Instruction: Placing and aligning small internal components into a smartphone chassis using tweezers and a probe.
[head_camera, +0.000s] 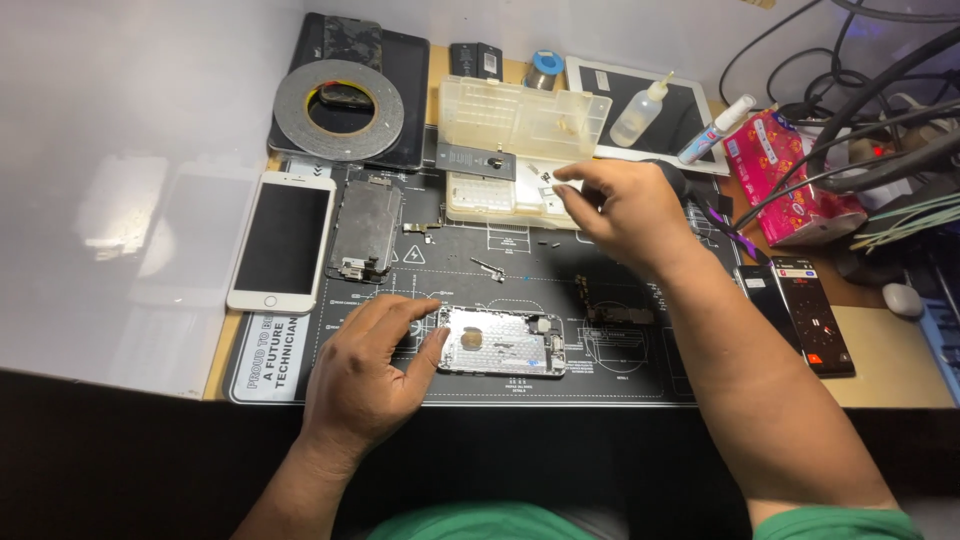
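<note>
On the dark work mat (640, 385), an opened phone shell (502, 342) lies flat near the front edge. Left hand (365, 365) rests beside it, fingers spread loosely, thumb and forefinger touching the shell's left end. Right hand (622, 205) hovers over the clear parts tray (520, 125), thumb and forefinger pinched together; whether they hold anything I cannot tell. A white phone (283, 240) and a loose screen panel (366, 228) lie to the left.

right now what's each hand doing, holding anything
Left hand: open, fingers resting on the left end of the opened phone housing on the mat.
Right hand: fingertips pinched over the clear parts box; whether it holds anything cannot be told.
</note>
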